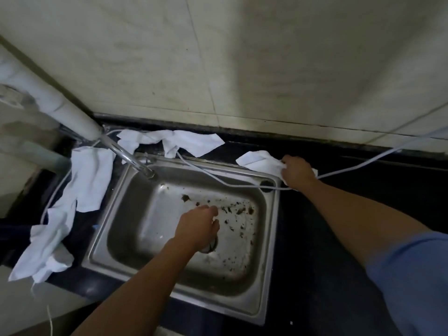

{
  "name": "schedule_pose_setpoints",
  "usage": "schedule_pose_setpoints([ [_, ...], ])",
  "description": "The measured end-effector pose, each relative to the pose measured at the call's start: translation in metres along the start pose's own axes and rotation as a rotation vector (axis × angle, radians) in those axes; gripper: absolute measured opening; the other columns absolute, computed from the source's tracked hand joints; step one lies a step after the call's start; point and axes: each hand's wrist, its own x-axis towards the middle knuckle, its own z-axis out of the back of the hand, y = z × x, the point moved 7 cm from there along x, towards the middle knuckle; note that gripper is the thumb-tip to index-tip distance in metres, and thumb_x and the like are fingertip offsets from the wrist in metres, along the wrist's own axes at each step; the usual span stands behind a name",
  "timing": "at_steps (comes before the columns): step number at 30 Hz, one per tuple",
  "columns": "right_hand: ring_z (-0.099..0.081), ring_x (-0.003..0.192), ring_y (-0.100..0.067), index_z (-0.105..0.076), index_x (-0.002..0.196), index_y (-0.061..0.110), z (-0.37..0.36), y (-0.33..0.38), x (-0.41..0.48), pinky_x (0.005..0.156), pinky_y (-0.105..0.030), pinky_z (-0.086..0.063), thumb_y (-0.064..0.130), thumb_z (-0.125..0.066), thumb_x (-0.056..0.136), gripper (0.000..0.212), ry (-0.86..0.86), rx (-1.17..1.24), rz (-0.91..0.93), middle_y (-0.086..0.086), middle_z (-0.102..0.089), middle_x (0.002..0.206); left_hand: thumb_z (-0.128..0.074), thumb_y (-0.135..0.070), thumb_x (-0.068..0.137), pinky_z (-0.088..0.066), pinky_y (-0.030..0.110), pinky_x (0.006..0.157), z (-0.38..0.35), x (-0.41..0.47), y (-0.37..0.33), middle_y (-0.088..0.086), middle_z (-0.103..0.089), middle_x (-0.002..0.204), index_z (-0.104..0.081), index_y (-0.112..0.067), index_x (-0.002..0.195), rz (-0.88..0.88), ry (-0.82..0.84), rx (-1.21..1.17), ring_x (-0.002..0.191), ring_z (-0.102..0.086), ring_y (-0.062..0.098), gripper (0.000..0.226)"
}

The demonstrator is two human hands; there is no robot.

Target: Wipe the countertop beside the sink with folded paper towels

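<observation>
The crumpled white paper towel (259,162) lies on the black stone countertop (339,226) at the back right corner of the stainless steel sink (272,251), with the right hand (297,173) curled tightly around its near end. The left hand (197,226) hangs relaxed over the dirty basin and holds nothing I can see. Judging by the other white towels spread along the counter's back edge (184,141) and left side (89,178), wiping looks underway there, while the wide right stretch seems mostly left to do.
</observation>
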Motion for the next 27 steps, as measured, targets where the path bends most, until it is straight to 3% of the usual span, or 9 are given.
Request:
schedule_pose_setpoints([
  [2,-0.057,0.097,-0.035,-0.057,0.114,0.006,0.017,0.009,-0.008,0.070,-0.029,-0.038,0.014,-0.053,0.089,0.027,-0.076,0.051,0.060,-0.021,-0.059,0.111,-0.048,-0.030,0.095,-0.046,0.027,0.075,0.004,0.002,-0.001,0.002,-0.063,0.106,-0.058,-0.019,0.116,-0.001,0.005,-0.002,0.092,-0.059,0.018,0.026],
  [7,-0.057,0.092,-0.034,-0.059,0.113,0.007,0.069,0.034,-0.050,0.070,-0.031,-0.039,0.020,-0.056,0.087,0.029,-0.242,0.078,0.187,-0.017,-0.058,0.106,-0.048,-0.031,0.093,-0.052,0.036,0.082,0.019,0.006,-0.013,0.004,-0.064,0.111,-0.059,-0.018,0.117,-0.050,0.013,0.044,0.097,-0.061,0.023,0.029],
  [14,-0.060,0.088,-0.033,-0.058,0.107,0.016,0.081,-0.008,-0.167,0.071,-0.038,-0.049,0.024,-0.058,0.083,0.025,-0.333,0.087,0.081,-0.009,-0.061,0.102,-0.047,-0.032,0.094,-0.046,0.033,0.073,0.011,0.003,-0.060,0.003,-0.064,0.110,-0.061,-0.018,0.111,-0.272,0.018,0.059,0.097,-0.060,0.023,0.026],
  [22,-0.060,0.094,-0.026,-0.055,0.109,0.026,0.009,-0.113,-0.293,0.079,-0.037,-0.049,0.031,-0.059,0.083,0.026,-0.228,0.088,-0.253,-0.002,-0.058,0.105,-0.048,-0.030,0.091,-0.048,0.035,0.082,-0.048,-0.039,-0.129,0.002,-0.066,0.100,-0.061,-0.019,0.103,-0.464,0.121,0.022,0.090,-0.061,0.021,0.021],
  [27,-0.059,0.108,-0.026,-0.043,0.136,0.030,-0.054,-0.145,-0.331,0.091,-0.036,-0.047,0.031,-0.058,0.085,0.054,-0.031,0.129,-0.296,-0.003,-0.056,0.124,-0.049,-0.030,0.089,-0.046,0.032,0.073,-0.081,-0.057,-0.159,0.002,-0.063,0.099,-0.058,-0.019,0.097,-0.535,0.207,0.102,0.090,-0.060,0.021,0.016],
])
